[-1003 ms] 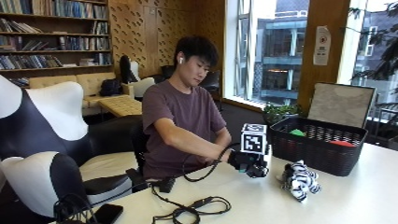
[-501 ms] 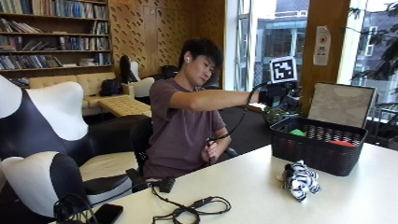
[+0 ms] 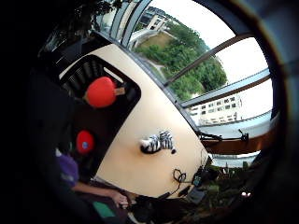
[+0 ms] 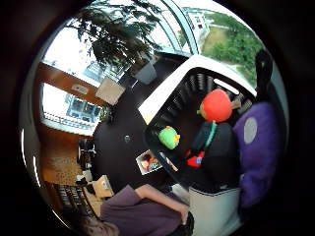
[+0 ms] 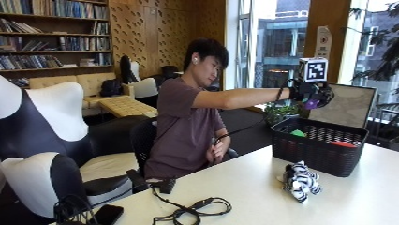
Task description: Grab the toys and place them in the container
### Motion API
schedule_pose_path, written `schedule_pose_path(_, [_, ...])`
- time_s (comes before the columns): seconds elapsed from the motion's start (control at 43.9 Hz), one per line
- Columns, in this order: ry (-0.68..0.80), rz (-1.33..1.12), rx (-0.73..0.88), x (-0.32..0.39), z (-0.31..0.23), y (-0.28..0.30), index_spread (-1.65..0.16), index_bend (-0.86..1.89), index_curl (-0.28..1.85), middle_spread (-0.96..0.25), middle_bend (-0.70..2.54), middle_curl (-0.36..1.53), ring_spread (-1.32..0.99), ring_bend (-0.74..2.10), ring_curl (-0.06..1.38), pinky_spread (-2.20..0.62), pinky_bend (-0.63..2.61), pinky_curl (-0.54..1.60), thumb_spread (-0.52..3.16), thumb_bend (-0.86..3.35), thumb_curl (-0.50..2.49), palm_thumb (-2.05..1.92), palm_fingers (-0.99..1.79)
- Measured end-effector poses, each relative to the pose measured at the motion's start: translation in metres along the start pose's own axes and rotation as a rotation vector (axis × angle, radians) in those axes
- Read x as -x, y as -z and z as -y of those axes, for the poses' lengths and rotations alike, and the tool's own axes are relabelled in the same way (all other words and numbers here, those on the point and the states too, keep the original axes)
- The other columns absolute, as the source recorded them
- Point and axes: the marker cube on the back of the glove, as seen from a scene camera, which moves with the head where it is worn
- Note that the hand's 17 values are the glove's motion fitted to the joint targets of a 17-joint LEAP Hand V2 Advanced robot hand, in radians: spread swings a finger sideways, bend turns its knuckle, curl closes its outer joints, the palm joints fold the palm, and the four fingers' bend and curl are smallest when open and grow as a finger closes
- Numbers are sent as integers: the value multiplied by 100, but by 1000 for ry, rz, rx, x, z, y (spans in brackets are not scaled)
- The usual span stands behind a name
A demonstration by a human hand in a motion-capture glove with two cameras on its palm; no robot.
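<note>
Arm extended, the gloved right hand (image 5: 314,93) is held high above the black basket (image 5: 319,149), which stands on the white surface (image 5: 249,187) by the window. A purple toy (image 5: 312,104) is seen within the hand, with the fingers curled around it; in the thumb-side palm view the same purple toy (image 4: 256,152) fills the space close to the palm, directly over the open basket (image 4: 162,105). Inside the basket, a green toy (image 4: 169,137), a red round toy (image 4: 216,105) and a small red-and-blue piece are seen lying on its floor, apart from one another. In the outside view, the green toy (image 5: 299,133) and a red one (image 5: 342,144) show just above the basket's rim. A zebra toy (image 5: 299,180) is left on the surface just beside the basket's near wall, well below the hand and not touched by it. From the little-finger-side view the zebra toy (image 3: 157,142) lies alone on the surface beside the basket (image 3: 105,121). A tangle of black cable (image 5: 190,211) rests on the surface near the person's bare hand.
</note>
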Motion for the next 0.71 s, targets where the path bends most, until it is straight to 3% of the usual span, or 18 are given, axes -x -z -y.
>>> schedule_pose_path(0.046, [195,100,95,14,-4,-7,-17,119,98,-18,141,83,-37,150,81,-51,126,88,93,10,106,40,67])
schedule_pose_path(0.114, [286,195,223,16,-6,-19,-18,97,97,-21,128,80,-36,149,80,-47,123,84,100,7,101,36,32])
schedule_pose_path(0.137, [295,226,259,17,-6,-22,-19,88,95,-21,122,78,-36,143,78,-45,121,82,105,3,97,29,13])
schedule_pose_path(0.16, [302,255,289,18,-5,-25,-19,90,94,-21,85,68,-35,144,78,-44,128,83,109,0,93,22,-17])
schedule_pose_path(0.205, [313,298,324,19,-5,-30,-21,60,82,-17,76,63,-25,110,70,-32,127,81,112,-8,85,9,-71])
schedule_pose_path(0.41, [311,262,343,13,-4,-34,-27,15,55,-8,27,44,-7,47,46,-8,104,65,121,-6,66,-6,-57])
schedule_pose_path(0.707, [250,155,326,-42,-23,-5,-27,5,35,-4,8,32,3,20,36,4,86,52,125,-4,49,-4,-39])
